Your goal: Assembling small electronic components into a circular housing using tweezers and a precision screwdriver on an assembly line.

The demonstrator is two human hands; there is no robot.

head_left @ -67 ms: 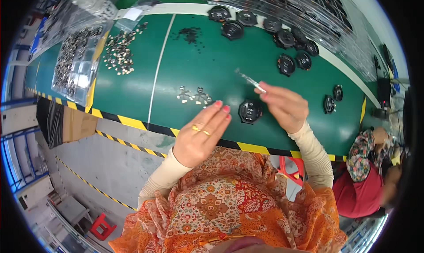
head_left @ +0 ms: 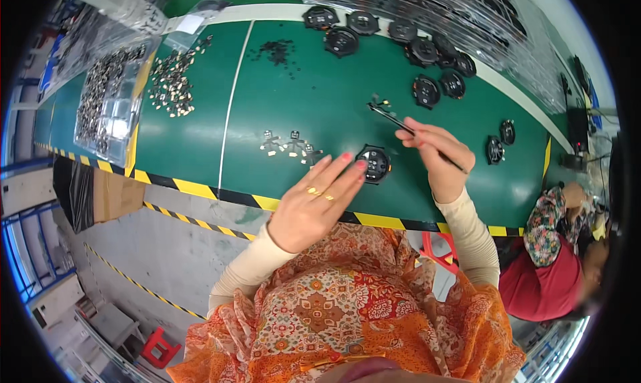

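My left hand (head_left: 312, 201) lies flat with fingers spread, its fingertips touching the left side of a round black part (head_left: 375, 163) on the green table (head_left: 314, 102). My right hand (head_left: 437, 157) grips thin tweezers (head_left: 394, 120) whose tip holds a tiny metal piece above the table, beyond the round part. A few small metal pieces (head_left: 290, 144) lie just left of the round part.
Several more round black parts (head_left: 400, 39) sit along the far edge. A pile of small metal pieces (head_left: 171, 82) and a tray of them (head_left: 103, 106) are at the left. Another person (head_left: 557, 249) in red sits at the right. A yellow-black stripe (head_left: 200, 189) marks the near edge.
My left hand's fingers have stretched toward the round black part. The tweezers stay raised in my right hand.
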